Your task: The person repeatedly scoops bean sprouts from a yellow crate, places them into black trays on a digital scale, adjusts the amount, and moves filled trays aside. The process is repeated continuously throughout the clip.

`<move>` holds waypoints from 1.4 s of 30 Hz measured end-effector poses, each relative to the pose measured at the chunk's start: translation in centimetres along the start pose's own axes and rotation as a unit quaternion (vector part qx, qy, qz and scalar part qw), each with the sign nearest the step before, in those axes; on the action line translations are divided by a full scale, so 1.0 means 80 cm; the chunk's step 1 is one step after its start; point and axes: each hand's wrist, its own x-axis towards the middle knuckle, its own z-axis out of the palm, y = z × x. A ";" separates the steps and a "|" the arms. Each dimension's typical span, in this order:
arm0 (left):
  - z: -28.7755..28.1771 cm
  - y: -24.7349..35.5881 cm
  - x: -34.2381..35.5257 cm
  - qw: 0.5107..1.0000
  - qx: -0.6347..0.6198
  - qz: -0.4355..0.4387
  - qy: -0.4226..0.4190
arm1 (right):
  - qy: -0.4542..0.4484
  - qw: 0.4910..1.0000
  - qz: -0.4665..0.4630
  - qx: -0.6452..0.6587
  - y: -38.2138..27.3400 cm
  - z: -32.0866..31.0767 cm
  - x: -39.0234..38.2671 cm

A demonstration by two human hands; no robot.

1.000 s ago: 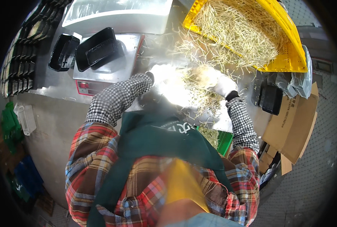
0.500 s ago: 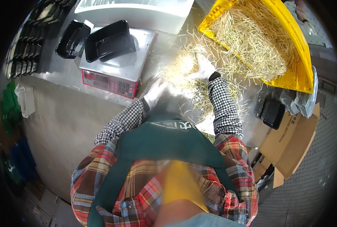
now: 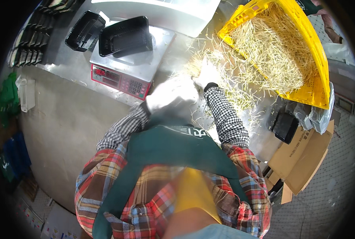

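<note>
- Right hand (image 3: 206, 73), white-gloved, closes on a bunch of pale thin sprouts (image 3: 229, 85) on the steel surface (image 3: 66, 119), beside the yellow plastic crate (image 3: 317, 79).
- Left hand (image 3: 171, 95): blurred, state cannot be told.
- Grip loosely; avoid crushing stems.

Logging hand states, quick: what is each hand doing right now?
Left hand: gloved, blurred; grip cannot be told.
Right hand: gloved, in the sprouts; grip cannot be told.

Pale sprouts (image 3: 221, 75) — loose heap on steel table, beside crate.
</note>
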 end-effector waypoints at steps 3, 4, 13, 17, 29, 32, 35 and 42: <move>-0.090 0.060 -0.001 0.971 -0.014 -0.151 0.183 | -0.001 0.997 -0.056 0.046 -0.002 -0.028 -0.006; -0.118 0.058 -0.006 0.938 0.130 -0.121 0.296 | 0.001 0.994 -0.083 0.076 0.008 -0.029 -0.002; -0.314 -0.128 -0.028 0.913 -0.129 -0.241 0.302 | -0.019 0.657 0.030 0.753 0.180 0.054 -0.021; -0.276 -0.107 0.020 0.897 -0.287 -0.141 0.306 | -0.064 0.635 0.018 0.770 0.162 -0.032 -0.098; -0.197 -0.028 0.051 0.942 -0.318 -0.053 0.091 | -0.069 0.977 -0.131 -0.152 -0.242 -0.197 -0.058; -0.226 -0.056 0.021 0.881 -0.403 -0.222 0.112 | 0.125 0.967 -0.200 -0.098 -0.285 -0.100 -0.013; -0.248 -0.072 -0.011 0.974 -0.062 -0.153 0.157 | 0.266 0.907 -0.326 -0.017 -0.301 -0.062 0.009; -0.275 -0.074 -0.031 0.952 0.275 -0.075 0.112 | 0.145 0.920 -0.360 0.060 -0.305 -0.096 -0.005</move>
